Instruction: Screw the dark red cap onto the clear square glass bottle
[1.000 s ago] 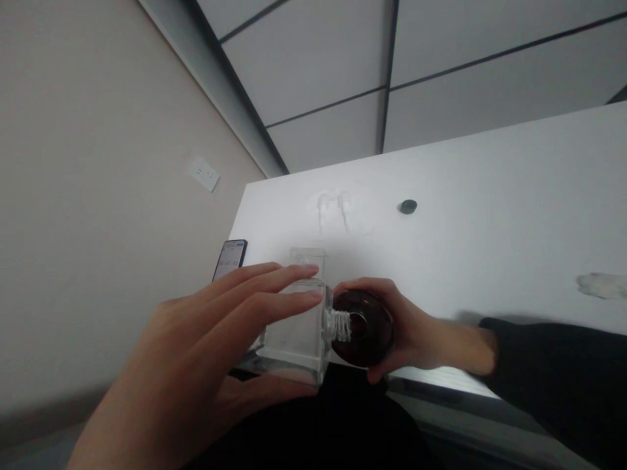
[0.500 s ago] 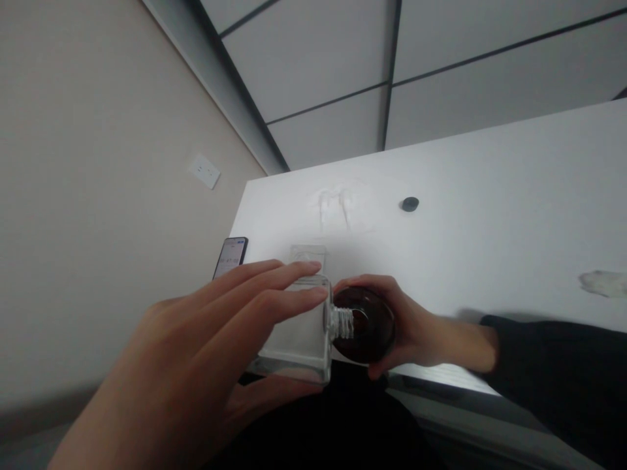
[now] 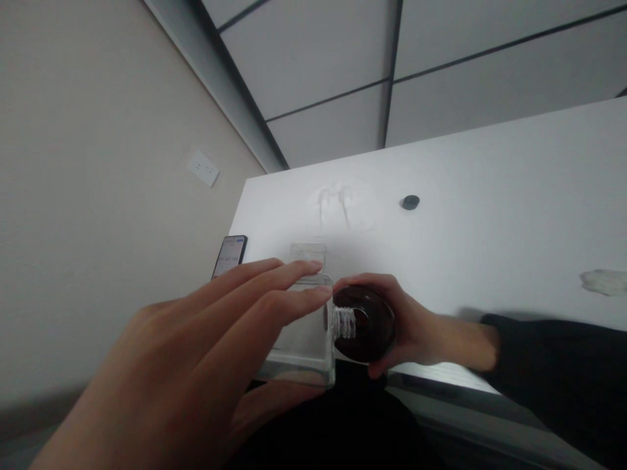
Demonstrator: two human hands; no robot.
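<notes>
Left hand [image 3: 196,365] gripped clear square glass bottle [image 3: 304,343] held on its side at near edge of white table [image 3: 490,215]; fingers [image 3: 274,287] lay pressed together along top face, thumb beneath. Right hand [image 3: 416,326] wrapped dark round cap [image 3: 367,323] at bottle's threaded neck [image 3: 344,322], fingers curled around it; possibly partly off threads. Phone [image 3: 229,256] lay at table's left edge, small dark disc [image 3: 410,202] farther back.

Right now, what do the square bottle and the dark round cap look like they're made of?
Square bottle: likely clear glass, see-through with thick glinting edges and a threaded neck. Dark round cap: glossy brown, with soft highlights; plastic or coated wood, hard to tell.
</notes>
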